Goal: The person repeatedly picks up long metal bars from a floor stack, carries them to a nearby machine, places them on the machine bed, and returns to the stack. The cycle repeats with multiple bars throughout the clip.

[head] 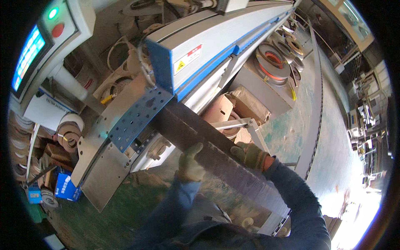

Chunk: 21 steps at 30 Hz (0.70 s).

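A long dark board or panel (218, 156) runs from the end of an edge banding machine (200, 68) down towards my body at the lower right. My left hand (191, 162), in a greenish work glove, rests at the board's left edge with the thumb on top; its fingers below are hidden. On the far side, my right hand (250, 155), gloved too, lies at the right edge, fingers bent over it. Beyond the hands, the board's far end meets the blue perforated plate (140, 118) of the machine.
A control panel (29, 59) with a lit screen and red button stands at the upper left. Rolls of edge banding (273, 62) lie stacked on a box at the right. A hinged metal arm (250, 122) stands beside the board. A blue box (67, 186) sits at the lower left.
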{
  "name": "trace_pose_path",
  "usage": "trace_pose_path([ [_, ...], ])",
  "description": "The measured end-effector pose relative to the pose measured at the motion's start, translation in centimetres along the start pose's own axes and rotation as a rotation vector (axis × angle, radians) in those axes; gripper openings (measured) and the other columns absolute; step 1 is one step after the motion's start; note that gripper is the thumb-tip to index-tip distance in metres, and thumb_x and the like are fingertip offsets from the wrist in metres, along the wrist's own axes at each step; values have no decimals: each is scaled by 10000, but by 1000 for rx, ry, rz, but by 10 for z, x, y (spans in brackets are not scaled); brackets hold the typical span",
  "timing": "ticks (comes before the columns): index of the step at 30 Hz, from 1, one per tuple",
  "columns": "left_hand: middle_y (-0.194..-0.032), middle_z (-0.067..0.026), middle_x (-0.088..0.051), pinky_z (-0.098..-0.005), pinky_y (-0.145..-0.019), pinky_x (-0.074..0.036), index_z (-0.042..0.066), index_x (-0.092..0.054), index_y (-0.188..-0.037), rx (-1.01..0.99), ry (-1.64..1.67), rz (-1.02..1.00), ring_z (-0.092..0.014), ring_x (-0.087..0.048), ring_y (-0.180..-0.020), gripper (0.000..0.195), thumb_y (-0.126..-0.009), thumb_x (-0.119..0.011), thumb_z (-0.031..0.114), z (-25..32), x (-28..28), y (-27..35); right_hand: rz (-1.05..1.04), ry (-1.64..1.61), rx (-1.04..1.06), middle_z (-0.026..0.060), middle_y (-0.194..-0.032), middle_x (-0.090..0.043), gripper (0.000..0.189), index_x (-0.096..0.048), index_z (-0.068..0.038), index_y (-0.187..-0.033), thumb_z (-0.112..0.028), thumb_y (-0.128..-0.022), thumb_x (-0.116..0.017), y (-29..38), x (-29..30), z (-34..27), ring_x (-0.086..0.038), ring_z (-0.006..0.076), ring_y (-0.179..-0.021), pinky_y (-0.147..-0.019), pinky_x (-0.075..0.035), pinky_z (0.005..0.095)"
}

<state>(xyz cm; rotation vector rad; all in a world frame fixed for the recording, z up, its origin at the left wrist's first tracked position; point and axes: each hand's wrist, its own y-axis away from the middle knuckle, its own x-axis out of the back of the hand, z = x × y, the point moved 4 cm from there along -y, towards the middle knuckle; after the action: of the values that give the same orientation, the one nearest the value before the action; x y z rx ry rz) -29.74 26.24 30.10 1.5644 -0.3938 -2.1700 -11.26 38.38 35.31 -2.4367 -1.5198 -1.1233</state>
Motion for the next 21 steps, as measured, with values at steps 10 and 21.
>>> trace_pose_path([
  [10,-1108,-141,-729,-421,-913,-594,9,-691,-1132,-350,-509,-75,-278,-716,-1008,298,-893,-712,187,-25,-31,-101,140,317,138,162,-852,-708,412,-708,-80,-1078,-423,-1052,-481,-30,81,50,-706,288,-832,-780,-559,413],
  [21,-1166,-145,-710,-440,-965,-542,34,-688,-1174,-145,-518,-359,-296,-688,-1023,311,-913,-671,201,-51,-97,-207,1014,491,-83,125,-1111,-646,348,-702,-125,-1097,-299,-799,-743,-12,96,27,-619,316,-1034,-871,-538,429],
])
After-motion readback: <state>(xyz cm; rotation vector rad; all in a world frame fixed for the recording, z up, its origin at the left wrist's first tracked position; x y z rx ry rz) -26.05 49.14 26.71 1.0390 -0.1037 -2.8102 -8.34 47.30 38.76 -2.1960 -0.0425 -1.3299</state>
